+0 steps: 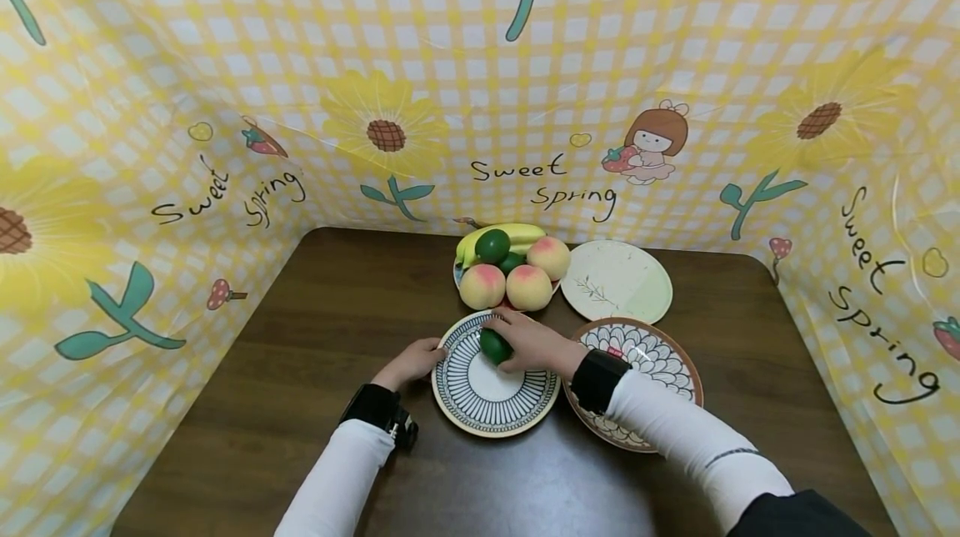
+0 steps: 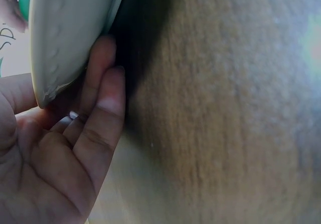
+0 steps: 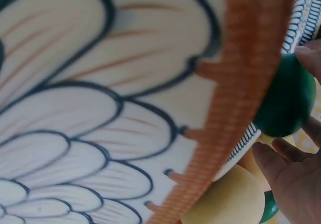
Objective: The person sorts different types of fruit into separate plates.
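My left hand (image 1: 408,362) grips the left rim of a white plate with dark radiating lines (image 1: 487,416). In the left wrist view, the fingers (image 2: 108,98) reach beneath its pale underside (image 2: 75,38), the thumb being on the other side of the rim. Above the middle of this plate, my right hand (image 1: 538,345) holds a dark green oval fruit (image 1: 492,347). The right wrist view has that smooth fruit (image 3: 288,101) between thumb and fingers, partly hidden by a brown-rimmed plate (image 3: 100,108).
Behind the lined plate, bananas (image 1: 517,232), peaches (image 1: 529,288) and more green fruits (image 1: 492,246) are heaped on a dish. A pale green plate (image 1: 637,278) lies to their right. The brown-rimmed, petal-patterned plate (image 1: 663,362) sits under my right forearm. Checked cloth (image 1: 450,128) surrounds the wooden table (image 1: 300,370).
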`<control>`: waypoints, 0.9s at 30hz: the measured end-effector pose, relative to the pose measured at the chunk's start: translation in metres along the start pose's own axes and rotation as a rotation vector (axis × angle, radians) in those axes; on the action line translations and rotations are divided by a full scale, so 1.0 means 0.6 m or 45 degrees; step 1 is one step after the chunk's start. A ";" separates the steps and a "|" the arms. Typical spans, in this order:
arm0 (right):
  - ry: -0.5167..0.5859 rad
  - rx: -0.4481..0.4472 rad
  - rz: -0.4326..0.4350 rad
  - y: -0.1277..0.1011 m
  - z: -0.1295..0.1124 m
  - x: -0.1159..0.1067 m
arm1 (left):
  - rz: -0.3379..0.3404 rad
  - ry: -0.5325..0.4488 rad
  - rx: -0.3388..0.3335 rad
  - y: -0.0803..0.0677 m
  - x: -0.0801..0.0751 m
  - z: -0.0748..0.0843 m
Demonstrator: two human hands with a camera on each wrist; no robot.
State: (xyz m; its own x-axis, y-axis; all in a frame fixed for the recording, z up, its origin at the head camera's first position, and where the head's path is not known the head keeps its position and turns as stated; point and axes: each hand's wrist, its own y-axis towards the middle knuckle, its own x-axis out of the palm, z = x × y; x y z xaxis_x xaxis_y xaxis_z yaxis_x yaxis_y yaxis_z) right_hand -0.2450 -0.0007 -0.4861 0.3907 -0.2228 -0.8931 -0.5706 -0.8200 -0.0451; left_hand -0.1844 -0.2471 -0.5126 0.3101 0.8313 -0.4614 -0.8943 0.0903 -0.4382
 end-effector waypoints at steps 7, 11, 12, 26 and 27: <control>-0.006 -0.002 0.023 0.004 -0.006 -0.030 | -0.053 0.002 0.049 0.011 -0.009 -0.014; 0.010 0.015 0.052 0.007 -0.009 -0.058 | -0.031 0.003 -0.001 0.005 -0.007 -0.005; 0.018 0.025 0.063 0.008 -0.010 -0.066 | -0.022 0.006 -0.011 0.003 -0.006 -0.003; 0.039 0.064 0.303 0.028 0.001 -0.165 | 0.000 0.012 0.014 0.001 -0.001 -0.007; 0.035 0.063 0.311 0.030 0.004 -0.169 | 0.005 0.012 0.014 0.000 0.000 -0.007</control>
State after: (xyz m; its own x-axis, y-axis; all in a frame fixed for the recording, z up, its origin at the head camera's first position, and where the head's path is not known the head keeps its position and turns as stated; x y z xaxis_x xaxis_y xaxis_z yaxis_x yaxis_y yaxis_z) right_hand -0.2964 0.0085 -0.3977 0.2556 -0.4262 -0.8677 -0.6850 -0.7132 0.1485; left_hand -0.1833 -0.2494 -0.5160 0.3097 0.8266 -0.4699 -0.8990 0.0936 -0.4278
